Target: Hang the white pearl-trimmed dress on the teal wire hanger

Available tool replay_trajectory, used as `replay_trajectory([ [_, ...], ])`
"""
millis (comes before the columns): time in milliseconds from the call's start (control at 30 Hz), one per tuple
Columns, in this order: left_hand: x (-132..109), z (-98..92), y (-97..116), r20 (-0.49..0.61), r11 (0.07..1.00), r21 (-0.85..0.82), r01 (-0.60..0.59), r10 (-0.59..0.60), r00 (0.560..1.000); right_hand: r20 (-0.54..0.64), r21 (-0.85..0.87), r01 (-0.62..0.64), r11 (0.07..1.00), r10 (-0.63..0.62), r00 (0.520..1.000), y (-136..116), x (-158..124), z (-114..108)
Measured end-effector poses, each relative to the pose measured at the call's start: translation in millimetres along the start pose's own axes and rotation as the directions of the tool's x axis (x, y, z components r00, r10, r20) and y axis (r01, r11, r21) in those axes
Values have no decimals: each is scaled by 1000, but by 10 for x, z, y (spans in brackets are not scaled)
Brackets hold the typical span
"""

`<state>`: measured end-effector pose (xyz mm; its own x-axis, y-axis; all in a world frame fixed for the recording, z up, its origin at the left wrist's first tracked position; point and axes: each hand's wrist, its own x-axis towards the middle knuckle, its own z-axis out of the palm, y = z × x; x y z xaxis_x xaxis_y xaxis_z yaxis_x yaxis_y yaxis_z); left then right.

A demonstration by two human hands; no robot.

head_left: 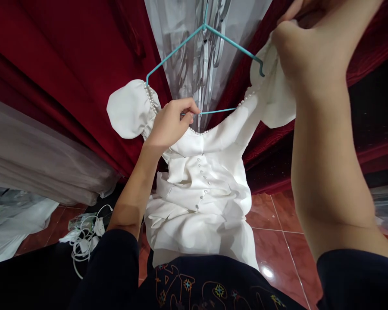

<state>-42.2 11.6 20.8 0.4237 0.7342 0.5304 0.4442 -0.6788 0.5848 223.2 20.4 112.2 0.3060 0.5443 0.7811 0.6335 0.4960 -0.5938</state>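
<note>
A white dress (213,142) with puffed sleeves, a pearl-trimmed neckline and several front buttons hangs in front of me on a thin turquoise hanger (231,42). My left hand (173,122) is closed around the hanger's lower bar, over the left side of the neckline. The left puffed sleeve (126,110) sits on the hanger's left end. Raised at the upper right, my right hand (297,47) is closed on the other puffed sleeve (276,99), beside the hanger's hooked right end. Its fingertips are partly hidden at the frame's top.
Red curtains (67,64) hang on both sides, with sheer white fabric (177,51) between them. Tangled white cables (84,245) lie on a black surface at the lower left. Below is a red tiled floor (278,241). Pale tulle (35,142) hangs at left.
</note>
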Motion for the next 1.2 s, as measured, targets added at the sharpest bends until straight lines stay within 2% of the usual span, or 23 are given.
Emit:
replay_trajectory([
  [67, -16, -26, 46, 4, 999, 27, 24, -24, 1000, 75, 32, -189, 981, 187, 980, -76, 3, 91],
  [133, -34, -51, 89, -24, 994, 95, 62, -60, 998, 148, 110, -284, 952, 267, 952, -143, -80, 101],
  [200, -46, -61, 116, -51, 984, 156, 90, -83, 995, 119, 182, -172, 968, 152, 981, -198, -221, 57],
  [233, -48, -58, 122, -56, 981, 169, 94, -85, 995, 68, 196, -62, 979, 49, 996, -216, -304, 34],
  [300, -46, -40, 124, -61, 982, 167, 86, -77, 995, 20, 170, 157, 973, -163, 986, -214, -488, 30],
  [333, -43, -27, 124, -64, 983, 162, 80, -71, 995, 62, 147, 232, 962, -243, 968, -185, -591, 59],
  [400, -41, -1, 127, -71, 985, 156, 79, -68, 995, 249, 91, 319, 943, -332, 910, -59, -818, 181],
  [467, -49, 21, 138, -70, 982, 165, 90, -80, 994, 447, 17, 356, 934, -326, 833, 144, -1063, 356],
  [533, -64, 40, 151, -57, 977, 185, 110, -101, 993, 498, -70, 407, 911, -321, 805, 362, -1286, 525],
  [600, -79, 60, 159, -35, 975, 192, 116, -111, 993, 450, -174, 454, 874, -339, 826, 516, -1441, 644],
  [667, -88, 80, 157, -33, 980, 184, 77, -72, 997, 372, -211, 460, 862, -365, 854, 561, -1514, 705],
  [800, -96, 98, 95, -99, 984, 165, -68, 85, 991, 256, -148, 408, 901, -363, 896, 419, -1527, 726],
  [867, -109, 79, 28, -211, 982, 170, -81, 116, 970, 246, -127, 396, 909, -358, 901, 333, -1536, 726],
  [933, -125, 30, -57, -394, 976, 210, -55, 136, 909, 263, -118, 390, 913, -350, 899, 283, -1555, 725],
  [1000, -131, -51, -149, -579, 951, 305, -55, 231, 782, 276, -116, 376, 919, -333, 901, 271, -1574, 721],
  [1067, -121, -155, -237, -685, 910, 410, -54, 347, 641, 287, -111, 365, 924, -322, 902, 286, -1581, 714],
  [1100, -111, -210, -279, -697, 899, 436, -47, 371, 613, 289, -111, 362, 926, -319, 903, 300, -1579, 710],
  [1133, -98, -264, -319, -688, 901, 432, -39, 357, 632, 290, -112, 360, 926, -316, 903, 316, -1575, 705],
  [1200, -65, -367, -404, -645, 936, 351, -27, 262, 718, 286, -118, 354, 928, -310, 907, 347, -1563, 697],
])
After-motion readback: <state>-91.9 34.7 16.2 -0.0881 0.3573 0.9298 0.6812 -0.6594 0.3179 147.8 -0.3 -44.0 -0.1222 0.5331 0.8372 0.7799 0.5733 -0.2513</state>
